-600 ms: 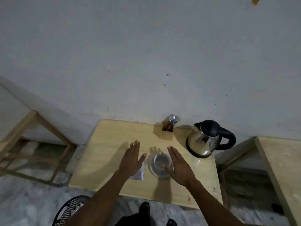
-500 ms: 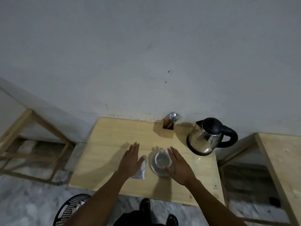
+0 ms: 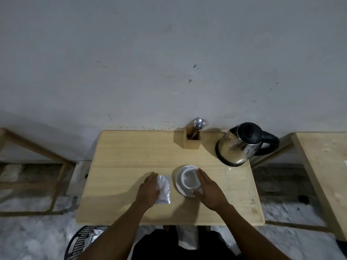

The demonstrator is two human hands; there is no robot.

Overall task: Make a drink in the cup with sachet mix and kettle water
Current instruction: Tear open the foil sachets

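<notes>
On bench [image 3: 122, 166], mid-front: foil sachet [image 3: 164, 189] flat, half under open left hand [image 3: 148, 190]; cup [image 3: 189, 180] on saucer [image 3: 178, 186], open right hand [image 3: 210, 192] touching its side. Sachet likely light, thin, slippery; pinch an edge. Cup likely breakable; hold round the wall. Kettle [image 3: 238, 147] back right, probably heavy; take by handle.

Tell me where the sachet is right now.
In the head view the sachet lies flat on the wooden table, just left of the saucer, partly under the left hand.
</notes>
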